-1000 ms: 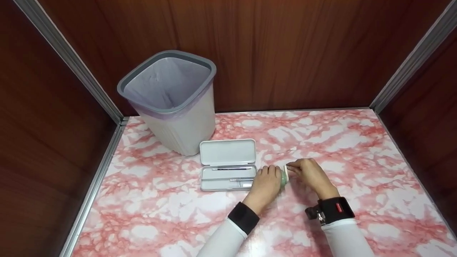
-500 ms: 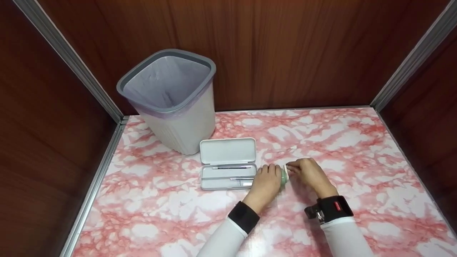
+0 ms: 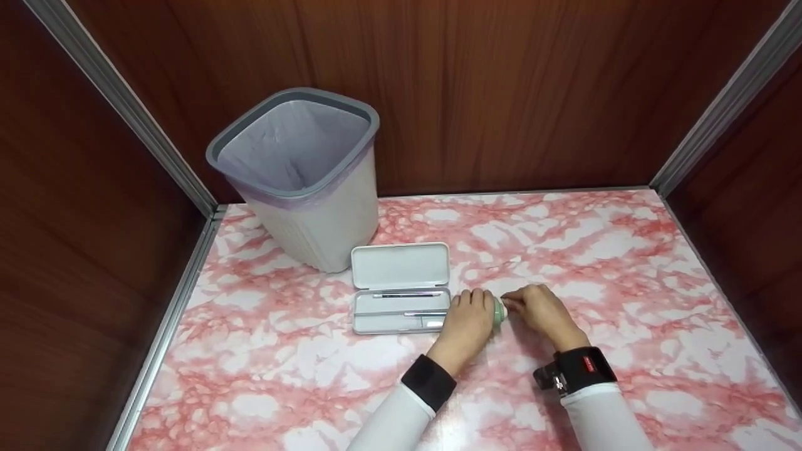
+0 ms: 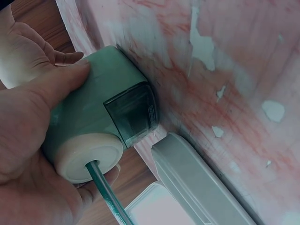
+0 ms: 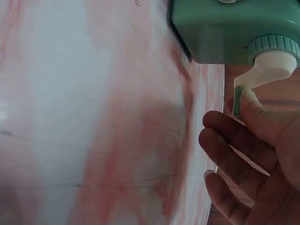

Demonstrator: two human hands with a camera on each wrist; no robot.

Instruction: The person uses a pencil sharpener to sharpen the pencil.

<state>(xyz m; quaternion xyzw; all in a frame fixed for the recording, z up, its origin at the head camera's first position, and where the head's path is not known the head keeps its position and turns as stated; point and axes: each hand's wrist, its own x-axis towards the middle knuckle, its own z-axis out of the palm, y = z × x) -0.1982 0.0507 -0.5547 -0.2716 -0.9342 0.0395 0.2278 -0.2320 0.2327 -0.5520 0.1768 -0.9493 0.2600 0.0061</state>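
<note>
My left hand [image 3: 467, 319] grips a green crank pencil sharpener [image 4: 93, 93] that stands on the table, fingers over it and thumb on its near side. A dark green pencil [image 4: 108, 193] sticks out of the round white front of the sharpener, toward the case; its tip is hidden inside. My right hand [image 3: 544, 311] is at the opposite end. There its thumb and forefinger pinch the small green knob of the white crank [image 5: 265, 70], while the other fingers hang loosely curled. In the head view the left hand covers most of the sharpener.
A pale grey pencil case [image 3: 401, 266] lies with its lid raised, left of the left hand. Inside are a dark pencil [image 3: 407, 294] and a small white block [image 3: 433, 324]. A tall lined bin [image 3: 319, 219] stands behind it. Brown panels [image 3: 501, 94] enclose the table.
The crank, upright beside the sharpener earlier, has turned and hardly shows in the head view. My right hand has shifted slightly with it. The left hand has stayed in place.
</note>
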